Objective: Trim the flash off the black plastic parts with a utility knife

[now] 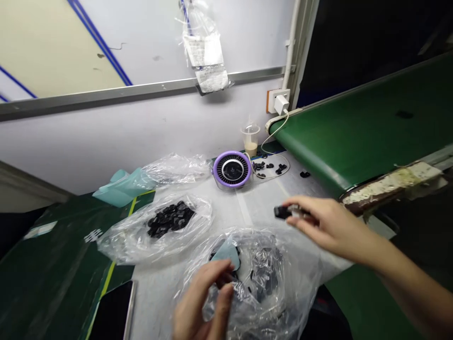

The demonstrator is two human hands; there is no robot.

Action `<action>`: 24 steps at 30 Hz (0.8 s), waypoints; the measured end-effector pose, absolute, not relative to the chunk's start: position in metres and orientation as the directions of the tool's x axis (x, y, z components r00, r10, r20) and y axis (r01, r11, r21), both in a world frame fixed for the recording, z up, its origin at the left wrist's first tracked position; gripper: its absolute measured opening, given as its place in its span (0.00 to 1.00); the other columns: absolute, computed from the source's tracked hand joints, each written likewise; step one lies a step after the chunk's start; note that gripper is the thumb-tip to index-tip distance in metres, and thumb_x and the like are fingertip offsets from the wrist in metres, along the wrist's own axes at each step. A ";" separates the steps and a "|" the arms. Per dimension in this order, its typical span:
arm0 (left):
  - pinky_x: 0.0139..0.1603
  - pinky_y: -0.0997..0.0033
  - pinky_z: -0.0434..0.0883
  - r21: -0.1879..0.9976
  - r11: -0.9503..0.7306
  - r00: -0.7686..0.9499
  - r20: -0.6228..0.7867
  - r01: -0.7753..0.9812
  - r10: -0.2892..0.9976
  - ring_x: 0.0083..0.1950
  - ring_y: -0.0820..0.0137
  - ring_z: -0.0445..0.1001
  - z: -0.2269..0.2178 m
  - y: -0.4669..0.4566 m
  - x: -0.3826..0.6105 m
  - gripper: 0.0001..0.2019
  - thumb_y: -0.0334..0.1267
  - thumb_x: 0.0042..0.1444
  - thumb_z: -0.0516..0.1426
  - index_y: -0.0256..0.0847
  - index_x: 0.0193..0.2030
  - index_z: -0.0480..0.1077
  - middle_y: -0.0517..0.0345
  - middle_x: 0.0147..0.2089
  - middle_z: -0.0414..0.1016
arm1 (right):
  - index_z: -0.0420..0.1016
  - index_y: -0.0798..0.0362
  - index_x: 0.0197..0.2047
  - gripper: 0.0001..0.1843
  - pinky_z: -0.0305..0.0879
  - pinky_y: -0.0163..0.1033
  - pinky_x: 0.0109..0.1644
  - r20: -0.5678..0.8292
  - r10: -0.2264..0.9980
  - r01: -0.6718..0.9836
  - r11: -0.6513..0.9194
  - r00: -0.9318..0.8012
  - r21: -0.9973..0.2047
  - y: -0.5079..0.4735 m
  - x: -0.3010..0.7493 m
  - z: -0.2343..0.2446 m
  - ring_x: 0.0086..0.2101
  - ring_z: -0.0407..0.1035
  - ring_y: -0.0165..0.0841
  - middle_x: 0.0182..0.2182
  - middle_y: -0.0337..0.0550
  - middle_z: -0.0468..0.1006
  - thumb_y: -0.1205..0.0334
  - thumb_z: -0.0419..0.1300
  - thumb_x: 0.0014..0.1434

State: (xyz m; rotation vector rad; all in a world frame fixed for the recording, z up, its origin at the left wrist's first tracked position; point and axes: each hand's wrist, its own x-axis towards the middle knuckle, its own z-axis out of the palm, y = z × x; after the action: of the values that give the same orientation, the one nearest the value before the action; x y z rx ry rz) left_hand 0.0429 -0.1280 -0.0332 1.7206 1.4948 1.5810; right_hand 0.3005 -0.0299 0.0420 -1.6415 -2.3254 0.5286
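My right hand [323,222] reaches out over the white tabletop [262,200], its fingers pinched on a small black plastic part [282,212]. My left hand [205,302] is low in front, fingers curled at the mouth of a crumpled clear plastic bag [262,278] that holds several black parts. What the left fingers grip, if anything, is hidden by the plastic. A second clear bag [159,226] with a heap of black parts lies to the left.
A purple round fan [232,169] and a plastic cup [250,139] stand at the back by the wall. Loose black parts [269,167] lie near them. A green conveyor belt [354,127] runs along the right. A dark phone [113,311] lies at the lower left.
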 end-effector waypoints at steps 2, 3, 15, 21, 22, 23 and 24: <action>0.39 0.69 0.81 0.858 -0.377 -0.142 0.445 0.348 0.884 0.36 0.66 0.81 -0.034 -0.133 0.058 0.17 0.44 0.68 0.61 0.45 0.62 0.76 0.51 0.44 0.84 | 0.77 0.54 0.57 0.15 0.77 0.36 0.39 0.178 0.854 0.664 0.496 -0.488 -0.559 -0.059 0.278 0.029 0.37 0.82 0.34 0.44 0.45 0.87 0.62 0.57 0.71; 0.38 0.70 0.81 0.868 -0.385 -0.123 0.439 0.315 0.890 0.36 0.67 0.81 -0.035 -0.134 0.063 0.19 0.44 0.68 0.62 0.45 0.64 0.74 0.51 0.45 0.84 | 0.76 0.55 0.57 0.15 0.78 0.37 0.40 0.270 0.811 0.579 0.566 -0.520 -0.587 -0.070 0.269 0.023 0.38 0.83 0.35 0.44 0.46 0.87 0.64 0.56 0.71; 0.38 0.71 0.80 0.830 -0.516 0.098 0.507 0.214 0.856 0.35 0.67 0.81 -0.038 -0.136 0.053 0.16 0.32 0.68 0.60 0.44 0.61 0.75 0.52 0.40 0.83 | 0.74 0.50 0.38 0.10 0.65 0.31 0.25 -0.050 0.784 0.397 0.257 -0.619 -0.881 -0.097 0.261 0.005 0.25 0.68 0.28 0.28 0.36 0.74 0.58 0.58 0.72; 0.37 0.70 0.79 0.623 -0.624 0.068 0.680 0.472 0.730 0.37 0.66 0.81 -0.043 -0.133 0.056 0.14 0.24 0.66 0.55 0.38 0.55 0.74 0.49 0.40 0.83 | 0.65 0.51 0.32 0.17 0.60 0.31 0.27 -0.152 0.782 0.228 -0.013 -0.605 -0.974 -0.098 0.252 0.000 0.26 0.58 0.27 0.25 0.33 0.61 0.54 0.58 0.72; 0.36 0.70 0.78 0.576 -0.623 0.071 0.702 0.529 0.709 0.36 0.66 0.81 -0.043 -0.133 0.057 0.14 0.24 0.65 0.56 0.37 0.54 0.74 0.49 0.39 0.82 | 0.64 0.51 0.31 0.17 0.59 0.31 0.27 -0.169 0.778 0.212 -0.047 -0.605 -0.976 -0.098 0.250 -0.001 0.26 0.57 0.27 0.25 0.33 0.60 0.53 0.58 0.71; 0.35 0.70 0.77 0.535 -0.614 0.072 0.717 0.580 0.694 0.35 0.66 0.80 -0.044 -0.133 0.057 0.13 0.23 0.64 0.56 0.37 0.53 0.74 0.50 0.38 0.82 | 0.63 0.51 0.31 0.17 0.58 0.31 0.28 -0.183 0.772 0.205 -0.070 -0.609 -0.976 -0.099 0.248 -0.001 0.27 0.56 0.27 0.25 0.33 0.60 0.53 0.59 0.70; 0.35 0.70 0.76 0.502 -0.602 0.076 0.726 0.621 0.683 0.34 0.66 0.80 -0.044 -0.133 0.056 0.13 0.23 0.64 0.57 0.37 0.53 0.74 0.51 0.37 0.82 | 0.62 0.50 0.31 0.18 0.58 0.31 0.28 -0.194 0.767 0.205 -0.083 -0.612 -0.975 -0.099 0.247 -0.002 0.27 0.56 0.28 0.26 0.33 0.59 0.52 0.59 0.70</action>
State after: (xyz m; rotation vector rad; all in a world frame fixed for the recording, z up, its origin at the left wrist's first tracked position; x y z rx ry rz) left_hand 0.0565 -0.1332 -0.0438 2.2585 1.3709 1.5838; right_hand 0.2470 -0.0987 -0.0023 -1.0497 -1.7660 1.7397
